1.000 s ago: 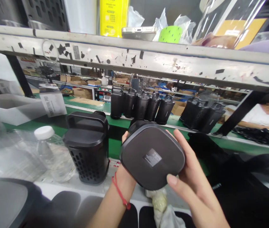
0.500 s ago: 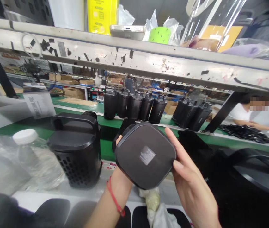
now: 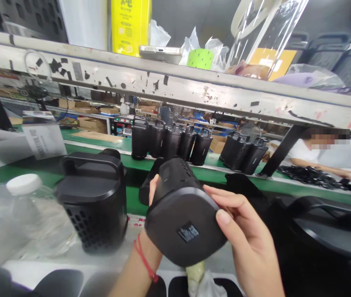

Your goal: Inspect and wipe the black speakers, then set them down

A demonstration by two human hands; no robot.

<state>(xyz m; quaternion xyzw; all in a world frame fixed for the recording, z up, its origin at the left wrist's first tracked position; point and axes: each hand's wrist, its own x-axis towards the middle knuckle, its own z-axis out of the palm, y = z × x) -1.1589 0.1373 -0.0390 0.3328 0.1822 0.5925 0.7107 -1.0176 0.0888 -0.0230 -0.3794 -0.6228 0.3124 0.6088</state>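
Between my hands is a black perforated case, tilted so its flat, rounded-square base with a small printed label faces me. My left hand supports it from behind on the left; mostly fingertips show there, and a red cord circles the wrist. My right hand grips the right edge of the base, thumb on the rim and fingers along the side. A similar black case with a top handle stands upright to the left. Beside it is a clear plastic bottle with a white cap.
Several black cases line the green bench behind. Above runs a white shelf holding a yellow container, a phone and green tape. Another person sits far right. A whitish cloth lies below the held case.
The held case has tipped, so its perforated side now shows above the base. My right hand has shifted its hold, thumb moving onto the base rim. The view has shifted slightly.
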